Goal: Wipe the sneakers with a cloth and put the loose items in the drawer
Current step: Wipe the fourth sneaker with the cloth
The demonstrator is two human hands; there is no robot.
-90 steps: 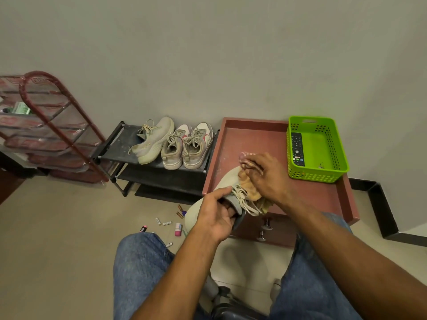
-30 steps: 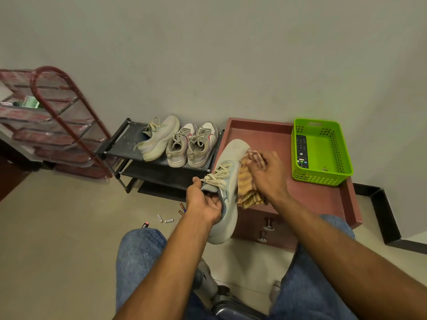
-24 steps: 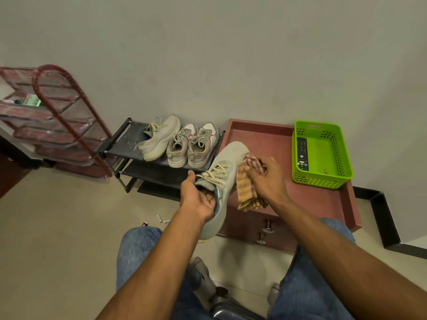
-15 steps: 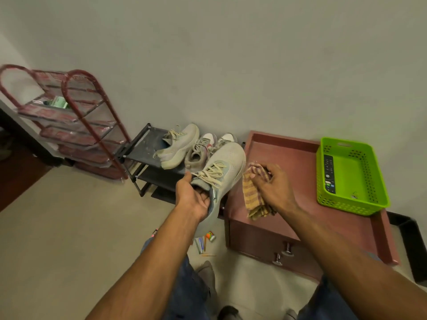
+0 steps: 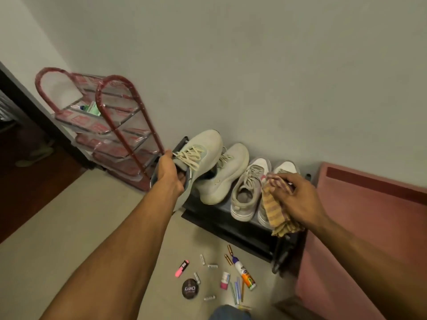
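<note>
The left hand grips a pale grey-green sneaker at its heel opening, thumb over the collar, and holds it toe-up above the left end of the black shoe rack, just in front of the matching sneaker that rests on the rack's top shelf. The right hand pinches a striped orange cloth in curled fingers; the cloth hangs down over the right end of the rack, partly covering the nearer shoe of a grey-and-white pair that stands on the same shelf, toes to the wall. On the floor in front of the rack lie the loose items: a pink highlighter, a round dark tin, several small batteries, a glue tube with an orange label, a small pink-and-white tube and a few thin pencils. The reddish drawer cabinet stands just right of the rack, against the wall. A red-framed wire rack wrapped in plastic stands to the left of the shoe rack.
</note>
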